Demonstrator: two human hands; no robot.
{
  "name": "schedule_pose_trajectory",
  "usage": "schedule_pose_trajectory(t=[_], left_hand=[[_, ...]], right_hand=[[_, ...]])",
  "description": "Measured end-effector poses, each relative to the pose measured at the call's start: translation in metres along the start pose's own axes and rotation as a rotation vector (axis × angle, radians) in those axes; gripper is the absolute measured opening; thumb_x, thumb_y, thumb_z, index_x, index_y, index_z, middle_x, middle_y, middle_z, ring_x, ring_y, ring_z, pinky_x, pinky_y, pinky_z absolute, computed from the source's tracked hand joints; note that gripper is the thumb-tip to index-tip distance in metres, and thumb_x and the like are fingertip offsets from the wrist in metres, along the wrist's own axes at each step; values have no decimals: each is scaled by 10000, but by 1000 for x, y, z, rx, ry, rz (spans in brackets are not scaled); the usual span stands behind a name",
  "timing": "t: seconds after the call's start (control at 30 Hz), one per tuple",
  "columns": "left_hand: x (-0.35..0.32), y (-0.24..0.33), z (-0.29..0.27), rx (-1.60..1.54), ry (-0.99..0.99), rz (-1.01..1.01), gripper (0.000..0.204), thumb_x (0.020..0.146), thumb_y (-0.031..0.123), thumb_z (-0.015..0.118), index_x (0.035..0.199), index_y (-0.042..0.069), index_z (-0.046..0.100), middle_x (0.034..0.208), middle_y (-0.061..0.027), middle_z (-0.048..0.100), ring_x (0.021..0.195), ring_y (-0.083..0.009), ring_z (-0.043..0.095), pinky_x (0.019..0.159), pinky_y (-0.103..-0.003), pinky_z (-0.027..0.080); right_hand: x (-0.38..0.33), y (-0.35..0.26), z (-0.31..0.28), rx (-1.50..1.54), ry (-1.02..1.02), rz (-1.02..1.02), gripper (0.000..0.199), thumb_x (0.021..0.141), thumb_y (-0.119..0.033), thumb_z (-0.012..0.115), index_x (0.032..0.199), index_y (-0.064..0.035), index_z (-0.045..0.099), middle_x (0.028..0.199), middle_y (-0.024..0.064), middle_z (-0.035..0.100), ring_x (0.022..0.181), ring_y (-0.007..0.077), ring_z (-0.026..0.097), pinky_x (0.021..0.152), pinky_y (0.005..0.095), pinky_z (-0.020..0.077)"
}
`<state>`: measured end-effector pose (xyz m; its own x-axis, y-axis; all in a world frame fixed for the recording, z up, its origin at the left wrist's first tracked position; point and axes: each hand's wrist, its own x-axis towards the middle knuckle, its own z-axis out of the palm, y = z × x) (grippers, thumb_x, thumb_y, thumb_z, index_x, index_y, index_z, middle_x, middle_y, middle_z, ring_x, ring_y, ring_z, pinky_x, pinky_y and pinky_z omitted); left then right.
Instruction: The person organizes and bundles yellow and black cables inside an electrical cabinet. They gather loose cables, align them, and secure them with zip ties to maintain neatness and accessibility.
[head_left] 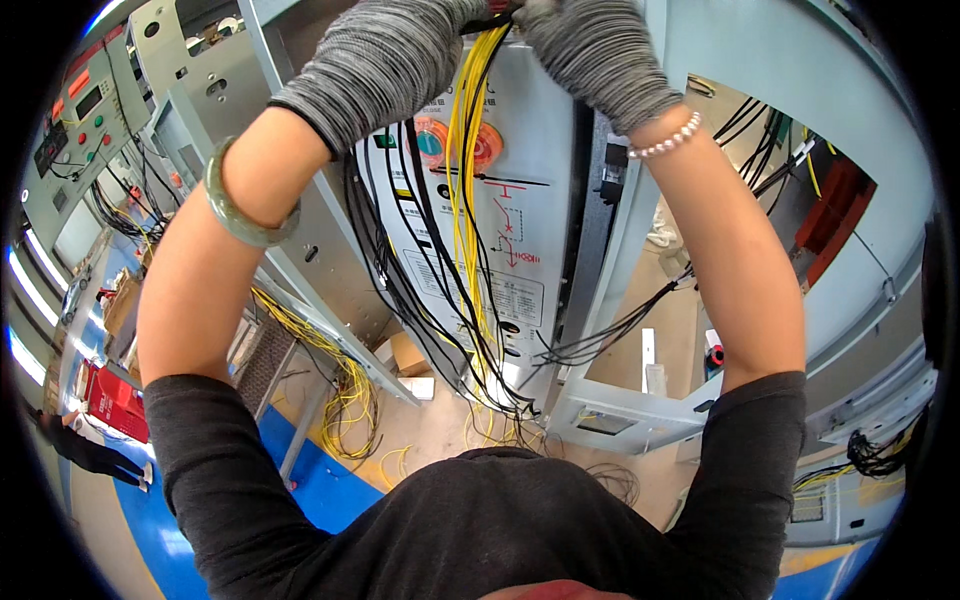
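Observation:
My left hand (405, 55) and my right hand (590, 55), both in grey knitted gloves, are raised at the top edge. Their fingers, partly cut off there, come together around the top of a bundle of yellow wires (466, 150) mixed with black wires (428, 220). The bundle hangs down over a light grey panel (530, 110) with round red and green-blue buttons (485, 148) and a red line diagram. A short dark strip crosses the bundle between my hands; its kind is not clear.
Grey metal frames (620, 270) stand on both sides. A loose yellow wire coil (350, 410) hangs low at the left, near a small cardboard box (407, 354). More black wires (625, 325) run to the right. Far left are a control panel (90, 125) and another person (95, 450).

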<state>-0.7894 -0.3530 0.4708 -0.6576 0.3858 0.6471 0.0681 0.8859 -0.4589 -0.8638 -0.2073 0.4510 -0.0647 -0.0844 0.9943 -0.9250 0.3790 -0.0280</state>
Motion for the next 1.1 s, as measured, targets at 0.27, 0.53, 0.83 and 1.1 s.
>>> schedule_pose_trajectory(t=[0.27,0.53,0.83,1.1], left_hand=[[19,-34,-10,-832,-384,-241,274,780,73,563,1049,22,564,734,-72,581,643,-147,528,625,-291,458],[1,-40,13,-1249,-321,-353,311,811,260,607,1041,50,593,709,42,509,577,-16,432,499,-158,383],[-4,-38,16,-973,-336,-349,294,817,298,621,957,40,625,697,11,546,585,-15,450,489,-175,383],[-8,-27,18,-736,-165,-280,324,819,273,617,1057,53,612,831,-52,637,757,-113,560,748,-279,460]], right_hand=[[-2,-16,-16,-35,-316,109,77,748,-98,556,779,-43,599,730,172,606,721,320,591,688,391,473],[23,12,4,-254,-693,-206,417,861,-315,375,734,9,604,703,221,596,693,370,584,695,420,456],[41,-28,-10,25,-948,518,477,880,-433,394,784,-33,635,632,96,600,597,191,599,586,287,489],[41,-14,-8,43,-732,294,209,756,-240,639,780,-33,643,658,117,618,608,174,578,582,308,461]])
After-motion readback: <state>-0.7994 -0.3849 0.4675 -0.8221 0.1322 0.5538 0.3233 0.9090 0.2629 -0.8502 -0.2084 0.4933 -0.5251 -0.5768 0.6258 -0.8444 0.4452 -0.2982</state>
